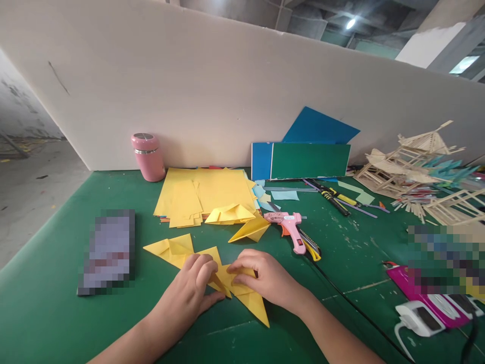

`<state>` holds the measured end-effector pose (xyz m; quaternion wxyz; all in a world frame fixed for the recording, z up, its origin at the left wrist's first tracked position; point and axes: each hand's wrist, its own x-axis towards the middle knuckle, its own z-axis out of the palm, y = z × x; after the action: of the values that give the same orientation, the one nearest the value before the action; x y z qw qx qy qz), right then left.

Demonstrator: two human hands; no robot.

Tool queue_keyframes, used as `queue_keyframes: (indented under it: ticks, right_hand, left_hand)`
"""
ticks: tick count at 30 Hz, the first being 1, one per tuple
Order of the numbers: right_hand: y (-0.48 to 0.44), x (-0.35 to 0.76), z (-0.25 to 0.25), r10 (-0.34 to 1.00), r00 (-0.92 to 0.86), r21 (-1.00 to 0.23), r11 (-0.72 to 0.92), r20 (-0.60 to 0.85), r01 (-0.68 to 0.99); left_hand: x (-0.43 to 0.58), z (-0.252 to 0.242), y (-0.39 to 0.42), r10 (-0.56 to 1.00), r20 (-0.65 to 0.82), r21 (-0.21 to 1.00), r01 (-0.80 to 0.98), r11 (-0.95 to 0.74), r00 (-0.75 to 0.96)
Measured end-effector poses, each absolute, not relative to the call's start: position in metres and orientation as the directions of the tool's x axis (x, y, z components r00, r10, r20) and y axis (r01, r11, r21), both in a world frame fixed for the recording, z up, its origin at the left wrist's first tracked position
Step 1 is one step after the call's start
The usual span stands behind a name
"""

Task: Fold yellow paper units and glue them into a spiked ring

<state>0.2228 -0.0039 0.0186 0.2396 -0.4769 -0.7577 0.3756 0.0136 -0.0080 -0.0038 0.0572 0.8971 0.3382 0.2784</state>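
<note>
Both hands are at a folded yellow paper piece [254,305] on the green table near the front middle. My left hand [197,283] is closed on its left part, thumb low and fingers curled over the top, hiding some folds. My right hand [267,278] pinches the right part between thumb and curved fingers; a pointed tip sticks out below it. Just left of my left hand lies a second folded yellow piece [170,248], partly covered. Behind the hands rest two more folded pieces, a pale one [231,214] and a darker one [250,230].
Behind lies a stack of yellow paper [204,189]. A pink glue gun [286,222] sits by a utility knife [311,246], its black cord running toward the front right. Left are a pink thermos [148,159] and a blurred flat object [108,253]. Stick models [401,167] and a power strip [439,298] stand right.
</note>
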Motion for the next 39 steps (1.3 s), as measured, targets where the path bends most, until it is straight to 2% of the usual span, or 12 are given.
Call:
queue_keyframes:
  ticks: [9,13,21,30,39]
  right_hand:
    - [-0.006,0.225,0.029,0.877,-0.475,-0.818,0.221,-0.072,0.532]
    - [-0.007,0.223,0.029,0.887,-0.450,-0.806,0.190,-0.104,0.560]
    - [-0.006,0.220,0.021,0.882,-0.469,-0.813,0.237,-0.050,0.532]
    - [-0.007,0.216,0.017,0.869,-0.495,-0.805,0.304,0.015,0.510]
    - [-0.008,0.217,0.020,0.906,-0.419,-0.837,0.181,-0.063,0.517]
  left_hand:
    - [0.012,-0.003,-0.009,0.679,0.379,0.294,0.614,-0.733,0.629]
    - [0.014,0.000,-0.009,0.684,0.320,0.244,0.640,-0.728,0.656]
    - [0.016,0.003,-0.008,0.684,0.253,0.164,0.666,-0.727,0.684]
    - [0.017,0.005,-0.007,0.698,0.222,0.204,0.668,-0.716,0.680]
    - [0.018,0.007,-0.006,0.706,0.191,0.227,0.669,-0.707,0.682]
